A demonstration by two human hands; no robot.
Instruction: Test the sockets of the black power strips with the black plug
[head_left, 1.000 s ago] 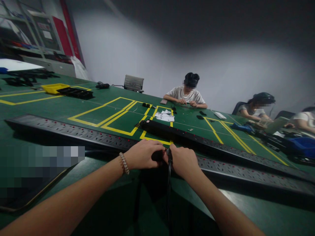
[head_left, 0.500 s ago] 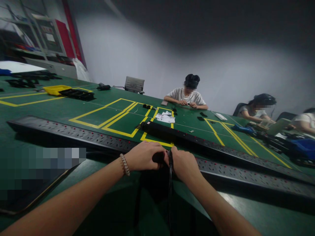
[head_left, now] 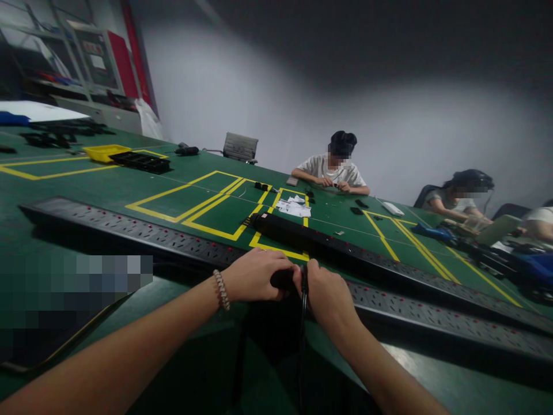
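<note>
My left hand (head_left: 259,276), a beaded bracelet at its wrist, closes around a dark rounded piece (head_left: 281,279) whose kind I cannot make out. Close beside it, my right hand (head_left: 330,294) pinches the top of a black cable (head_left: 302,340), which hangs down past the table's near edge. The fingertips of both hands meet, hiding how cable and dark piece relate. Under and behind the hands lies a long black power strip (head_left: 129,232) with rows of socket slots and red dots. A second long power strip (head_left: 319,239) lies just beyond, with wire ends at its left tip.
Yellow tape outlines mark the green table (head_left: 181,253). White papers (head_left: 294,206), a yellow tray (head_left: 106,153) and a black tray (head_left: 142,162) lie farther off. A co-worker (head_left: 330,167) sits opposite; others sit at the right. A pixelated flat object (head_left: 73,305) is at near left.
The whole view has shifted slightly, so things appear a little farther right. Both hands keep their hold at nearly the same spot over the near power strip.
</note>
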